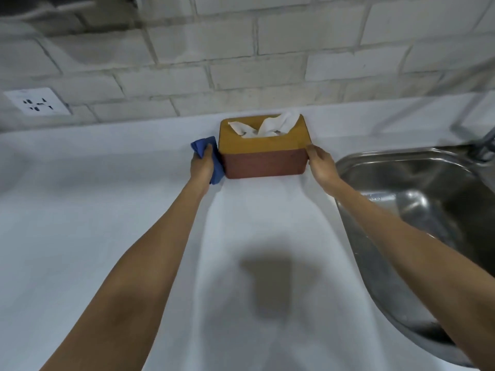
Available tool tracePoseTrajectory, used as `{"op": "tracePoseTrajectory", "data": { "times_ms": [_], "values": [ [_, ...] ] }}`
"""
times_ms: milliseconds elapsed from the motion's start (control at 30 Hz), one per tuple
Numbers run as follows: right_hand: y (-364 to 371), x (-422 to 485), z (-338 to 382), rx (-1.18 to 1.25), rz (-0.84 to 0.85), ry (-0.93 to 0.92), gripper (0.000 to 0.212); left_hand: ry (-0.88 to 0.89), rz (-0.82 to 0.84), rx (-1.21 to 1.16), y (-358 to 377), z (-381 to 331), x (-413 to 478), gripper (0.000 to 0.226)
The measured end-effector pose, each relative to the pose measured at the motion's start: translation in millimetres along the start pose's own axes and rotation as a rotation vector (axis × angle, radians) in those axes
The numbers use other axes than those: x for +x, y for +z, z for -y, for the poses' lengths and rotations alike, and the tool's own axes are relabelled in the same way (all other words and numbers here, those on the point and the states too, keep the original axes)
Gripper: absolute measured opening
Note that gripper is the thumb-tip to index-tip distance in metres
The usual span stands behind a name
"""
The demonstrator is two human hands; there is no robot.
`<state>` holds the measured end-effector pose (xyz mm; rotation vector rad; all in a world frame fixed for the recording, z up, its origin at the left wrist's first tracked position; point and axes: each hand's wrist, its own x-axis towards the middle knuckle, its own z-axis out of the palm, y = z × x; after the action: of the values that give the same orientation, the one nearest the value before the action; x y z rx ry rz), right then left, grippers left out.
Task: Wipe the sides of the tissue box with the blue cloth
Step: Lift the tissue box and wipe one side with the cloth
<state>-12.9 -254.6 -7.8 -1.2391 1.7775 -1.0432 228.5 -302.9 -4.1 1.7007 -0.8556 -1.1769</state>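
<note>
The tissue box (263, 162) stands on the white counter against the back ledge. It has a yellow wooden lid, a reddish-brown body and white tissue sticking out of the top slot. My left hand (201, 164) holds the blue cloth (216, 167) bunched up and presses it flat against the box's left side. My right hand (320, 163) rests against the box's right side, thumb at the upper right corner, steadying it.
A steel sink (417, 199) is sunk into the counter just right of the box, with a tap (486, 143) at its far corner. A brick wall runs behind, with a wall socket (37, 101) at the left. The white counter (107, 196) stretches left and toward me.
</note>
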Motion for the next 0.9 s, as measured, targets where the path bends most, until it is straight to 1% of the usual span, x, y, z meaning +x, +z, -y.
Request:
{"op": "tracePoseTrajectory", "data": {
  "times_ms": [133, 367, 467, 533, 700, 800, 900],
  "values": [
    [6, -2, -8, -0.003, -0.012, -0.046, 0.045, 0.059, 0.047, 0.034, 11, 9, -5, 0.043],
    [-2, -20, -13, 0.01, -0.026, -0.093, 0.038, 0.122, 0.025, 0.092, 3, 11, -27, 0.04],
    [-11, -39, -14, 0.018, -0.043, -0.114, 0.039, 0.146, 0.022, 0.133, -6, 14, -42, 0.041],
    [-17, -51, -13, 0.013, -0.058, -0.098, 0.044, 0.161, 0.018, 0.163, -12, 15, -53, 0.042],
    [-26, -81, -10, -0.009, -0.088, -0.063, 0.052, 0.202, -0.033, 0.353, -29, 16, -77, 0.043],
    [-32, -96, -9, 0.02, -0.099, -0.032, 0.052, 0.255, -0.071, 0.514, -39, 15, -88, 0.042],
    [-38, -108, -8, 0.074, -0.063, 0.021, 0.05, 0.288, -0.076, 0.629, -50, 10, -95, 0.038]
  ]
}}
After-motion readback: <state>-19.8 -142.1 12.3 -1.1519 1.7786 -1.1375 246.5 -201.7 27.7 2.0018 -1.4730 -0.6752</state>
